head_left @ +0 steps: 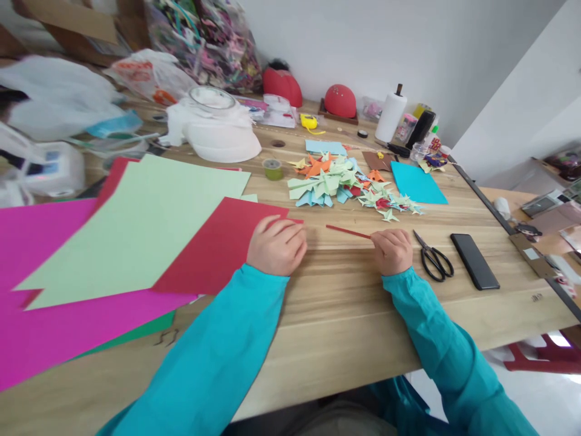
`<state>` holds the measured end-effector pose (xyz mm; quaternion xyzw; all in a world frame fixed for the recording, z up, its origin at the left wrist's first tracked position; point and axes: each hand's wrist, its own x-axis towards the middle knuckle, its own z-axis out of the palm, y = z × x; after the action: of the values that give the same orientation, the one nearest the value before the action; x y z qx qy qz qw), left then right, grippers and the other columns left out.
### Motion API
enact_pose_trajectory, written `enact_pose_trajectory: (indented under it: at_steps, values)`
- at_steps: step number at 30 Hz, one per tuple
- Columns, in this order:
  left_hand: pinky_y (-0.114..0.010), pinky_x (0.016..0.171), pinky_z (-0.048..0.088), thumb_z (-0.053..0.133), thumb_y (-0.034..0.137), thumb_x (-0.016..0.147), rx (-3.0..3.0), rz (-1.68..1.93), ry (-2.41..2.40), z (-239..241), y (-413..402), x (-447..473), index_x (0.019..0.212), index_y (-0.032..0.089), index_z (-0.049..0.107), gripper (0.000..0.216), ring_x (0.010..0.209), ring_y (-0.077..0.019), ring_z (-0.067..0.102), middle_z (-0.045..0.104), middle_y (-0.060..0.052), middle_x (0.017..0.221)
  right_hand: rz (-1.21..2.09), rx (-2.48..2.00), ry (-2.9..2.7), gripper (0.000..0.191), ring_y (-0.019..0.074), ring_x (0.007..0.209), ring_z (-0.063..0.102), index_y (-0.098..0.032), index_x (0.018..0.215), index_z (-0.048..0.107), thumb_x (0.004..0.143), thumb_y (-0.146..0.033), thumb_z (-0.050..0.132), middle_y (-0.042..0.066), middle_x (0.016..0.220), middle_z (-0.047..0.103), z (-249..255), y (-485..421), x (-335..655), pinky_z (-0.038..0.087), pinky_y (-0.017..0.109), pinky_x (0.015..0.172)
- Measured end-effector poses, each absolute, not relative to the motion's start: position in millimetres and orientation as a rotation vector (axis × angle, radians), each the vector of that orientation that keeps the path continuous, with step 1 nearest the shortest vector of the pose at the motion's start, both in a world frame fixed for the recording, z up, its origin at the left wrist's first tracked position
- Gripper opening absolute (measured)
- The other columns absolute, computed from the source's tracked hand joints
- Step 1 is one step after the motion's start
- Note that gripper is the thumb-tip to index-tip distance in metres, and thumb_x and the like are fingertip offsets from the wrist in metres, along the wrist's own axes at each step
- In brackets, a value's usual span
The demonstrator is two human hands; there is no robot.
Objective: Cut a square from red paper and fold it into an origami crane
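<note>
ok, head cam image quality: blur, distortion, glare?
Head view: wide-angle bends the edge of the table; plastic bags far left smeared; left hand, right hand and red strip sharp; light soft, shadows faint; floor lower right blown out.

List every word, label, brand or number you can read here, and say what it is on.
Nothing reads clearly.
Plastic bag: orange print, too blurred.
White device: blue label, too blurred.
Bottles: coloured labels, too small.
Table: small dark marks near its front edge, not legible.
Red strip in the right hand: no print.
</note>
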<state>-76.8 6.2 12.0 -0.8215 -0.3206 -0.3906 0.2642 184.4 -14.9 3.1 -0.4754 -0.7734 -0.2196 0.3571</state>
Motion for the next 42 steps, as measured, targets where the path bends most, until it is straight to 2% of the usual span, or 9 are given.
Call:
enact_pose_trajectory:
  at_steps: [6,10,15,23,29,32,35,38,42]
  values:
    - [-0.043,0.085,0.044,0.058,0.021,0.079,-2.345,-1.019,-0.839,13,-10,-52,0.096,0.015,0.066,0.019,0.091,-0.0241,0.06,0.071,-0.007,0.099,-0.513,-1.062,-2.119,0.017,0.0147,0.082,0.06,-0.022,0.082,0.067,0.081,-0.013,0.053,0.0,0.081,0.073,0,-24,166,0.035,0.034,0.089]
    - [-0.04,0.085,0.044,0.051,0.015,0.085,-2.39,-1.009,-0.759,6,-15,-31,0.084,0.016,0.067,0.016,0.082,-0.0191,0.061,0.072,-0.004,0.085,-0.492,-0.987,-2.124,0.017,0.0143,0.082,0.06,-0.021,0.084,0.066,0.081,-0.011,0.053,-0.001,0.082,0.073,-1,-30,154,0.035,0.034,0.091]
    - [-0.037,0.08,0.046,0.049,0.013,0.086,-2.419,-1.011,-0.741,3,-16,-26,0.076,0.015,0.067,0.02,0.078,-0.0182,0.061,0.071,-0.006,0.079,-0.469,-0.95,-2.174,0.015,0.0135,0.082,0.059,-0.021,0.082,0.065,0.08,-0.01,0.054,-0.002,0.08,0.072,3,-33,148,0.034,0.034,0.093]
    - [-0.04,0.078,0.044,0.05,0.009,0.081,-2.424,-1.04,-0.693,7,-12,-37,0.083,0.016,0.067,0.018,0.079,-0.0199,0.061,0.072,-0.005,0.081,-0.506,-0.989,-2.184,0.013,0.0142,0.079,0.06,-0.022,0.077,0.064,0.078,-0.012,0.055,-0.002,0.075,0.071,10,-29,159,0.035,0.035,0.091]
    - [-0.041,0.08,0.044,0.051,0.01,0.079,-2.417,-1.06,-0.765,2,-6,-49,0.085,0.018,0.068,0.02,0.082,-0.0206,0.061,0.072,-0.006,0.086,-0.564,-1.089,-2.016,0.014,0.0165,0.074,0.061,-0.02,0.071,0.063,0.078,-0.011,0.055,0.001,0.071,0.071,16,-21,175,0.041,0.034,0.079]
    - [-0.041,0.079,0.044,0.051,0.01,0.079,-2.417,-1.048,-0.752,3,-7,-47,0.086,0.017,0.068,0.02,0.081,-0.0207,0.061,0.072,-0.006,0.086,-0.465,-1.089,-2.013,0.01,0.0172,0.079,0.061,-0.019,0.08,0.065,0.081,-0.016,0.056,0.004,0.078,0.072,16,-23,171,0.042,0.033,0.077]
    - [-0.039,0.079,0.044,0.05,0.011,0.079,-2.436,-1.019,-0.722,5,-11,-41,0.085,0.016,0.068,0.019,0.081,-0.0203,0.061,0.072,-0.006,0.084,-0.358,-1.031,-2.14,0.009,0.0176,0.085,0.061,-0.02,0.085,0.066,0.084,-0.024,0.057,0.004,0.087,0.072,12,-26,162,0.041,0.035,0.083]
    - [-0.039,0.08,0.043,0.049,0.011,0.08,-2.448,-1.014,-0.733,6,-12,-40,0.087,0.016,0.067,0.02,0.082,-0.0201,0.061,0.072,-0.005,0.086,-0.272,-1.036,-2.139,0.014,0.016,0.082,0.062,-0.021,0.077,0.066,0.086,-0.023,0.055,0.002,0.081,0.072,8,-26,159,0.043,0.034,0.082]
    - [-0.041,0.081,0.043,0.046,0.009,0.078,-2.378,-1.049,-0.904,5,-3,-55,0.089,0.017,0.067,0.025,0.081,-0.0212,0.061,0.072,-0.007,0.087,-0.18,-1.132,-1.952,0.019,0.0171,0.076,0.062,-0.02,0.073,0.064,0.087,-0.023,0.051,0.004,0.074,0.07,8,-19,171,0.047,0.032,0.072]
